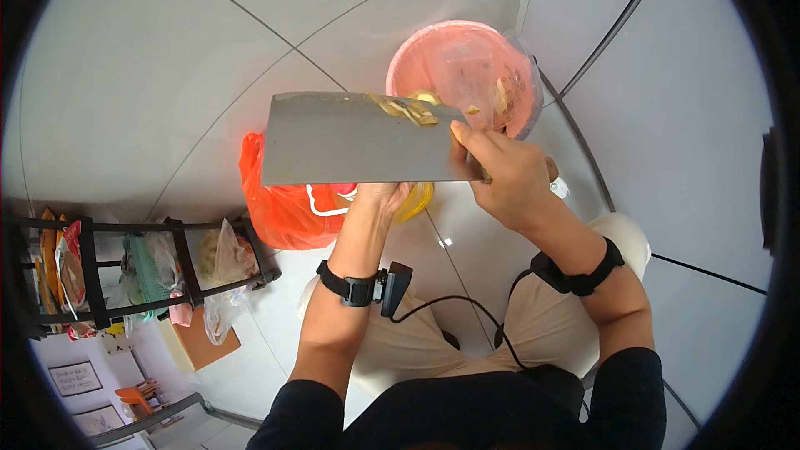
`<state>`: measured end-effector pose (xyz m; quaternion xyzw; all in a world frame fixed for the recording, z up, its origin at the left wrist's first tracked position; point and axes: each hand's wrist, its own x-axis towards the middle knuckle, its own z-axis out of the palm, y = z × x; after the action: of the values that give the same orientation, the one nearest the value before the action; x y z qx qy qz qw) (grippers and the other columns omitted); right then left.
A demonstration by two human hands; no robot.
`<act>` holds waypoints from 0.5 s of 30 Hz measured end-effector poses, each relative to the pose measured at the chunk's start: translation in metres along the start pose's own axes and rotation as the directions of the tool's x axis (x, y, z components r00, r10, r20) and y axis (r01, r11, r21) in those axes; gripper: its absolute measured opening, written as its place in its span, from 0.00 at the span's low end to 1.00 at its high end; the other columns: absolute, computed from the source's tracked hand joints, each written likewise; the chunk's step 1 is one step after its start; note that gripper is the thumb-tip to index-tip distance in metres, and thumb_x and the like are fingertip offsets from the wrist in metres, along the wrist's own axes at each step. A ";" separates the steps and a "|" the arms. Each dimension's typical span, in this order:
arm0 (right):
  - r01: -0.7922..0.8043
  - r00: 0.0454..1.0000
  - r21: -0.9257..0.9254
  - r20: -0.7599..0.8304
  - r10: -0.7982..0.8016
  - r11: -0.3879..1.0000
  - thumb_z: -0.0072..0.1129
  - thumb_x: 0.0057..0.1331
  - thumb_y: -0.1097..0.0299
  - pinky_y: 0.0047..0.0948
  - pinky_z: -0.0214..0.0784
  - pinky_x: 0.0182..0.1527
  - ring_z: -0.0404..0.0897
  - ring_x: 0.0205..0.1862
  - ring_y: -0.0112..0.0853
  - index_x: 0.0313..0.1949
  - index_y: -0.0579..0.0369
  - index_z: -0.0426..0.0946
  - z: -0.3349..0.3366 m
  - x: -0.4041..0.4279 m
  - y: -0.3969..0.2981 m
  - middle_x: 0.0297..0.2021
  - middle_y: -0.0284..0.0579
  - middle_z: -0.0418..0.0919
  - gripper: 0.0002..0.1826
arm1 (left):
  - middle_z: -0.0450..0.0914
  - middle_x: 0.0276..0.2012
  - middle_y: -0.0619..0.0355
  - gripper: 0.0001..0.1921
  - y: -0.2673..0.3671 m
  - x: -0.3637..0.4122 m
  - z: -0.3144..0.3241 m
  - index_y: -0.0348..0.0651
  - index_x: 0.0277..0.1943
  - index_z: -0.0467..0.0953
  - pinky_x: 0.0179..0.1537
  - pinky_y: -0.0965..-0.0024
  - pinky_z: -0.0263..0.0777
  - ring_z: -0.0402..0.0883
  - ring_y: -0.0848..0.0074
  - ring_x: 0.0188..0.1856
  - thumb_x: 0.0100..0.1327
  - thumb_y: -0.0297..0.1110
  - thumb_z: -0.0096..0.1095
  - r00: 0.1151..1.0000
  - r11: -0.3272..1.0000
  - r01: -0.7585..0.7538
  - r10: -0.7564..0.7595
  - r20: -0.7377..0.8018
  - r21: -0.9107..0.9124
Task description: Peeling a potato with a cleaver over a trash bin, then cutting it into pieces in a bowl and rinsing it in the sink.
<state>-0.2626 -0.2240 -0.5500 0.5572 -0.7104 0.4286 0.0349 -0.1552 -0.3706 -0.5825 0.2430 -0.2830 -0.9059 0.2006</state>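
A broad cleaver (pixel 356 140) with a grey metal blade lies across the view, its handle end in my right hand (pixel 509 172). Brown peelings (pixel 409 110) cling along the blade's far edge, and a pale yellow piece (pixel 426 97) shows just beyond that edge. My left hand (pixel 384 195) is mostly hidden under the blade; only the wrist and part of the palm show, so what it holds cannot be seen. Beyond the cleaver stands a round pink bin (pixel 400 69) lined with a plastic bag, with peelings inside. A yellow rounded rim (pixel 420 203) shows beside my left wrist.
A red plastic bag (pixel 287 225) sits on the tiled floor at the left, with a white handle (pixel 322 211) beside it. A black rack (pixel 181 256) holding bags stands further left. Grey panels (pixel 675 137) rise at the right. A black cable (pixel 462 298) crosses my lap.
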 end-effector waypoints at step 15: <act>-0.026 0.999 0.115 -0.035 0.030 0.993 0.55 0.47 0.76 0.31 0.66 0.24 0.75 0.23 0.37 0.41 0.54 0.74 -0.005 0.003 0.006 0.22 0.41 0.74 0.18 | 0.73 0.43 0.55 0.21 0.001 0.008 -0.003 0.38 0.54 0.63 0.44 0.72 0.73 0.74 0.74 0.44 0.57 0.29 0.56 0.993 0.796 -0.110 0.108 0.039 0.595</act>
<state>-0.2709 -0.2226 -0.5487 0.5405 -0.6915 0.4792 0.0096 -0.1601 -0.3766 -0.5866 0.2758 -0.5667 -0.7585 0.1656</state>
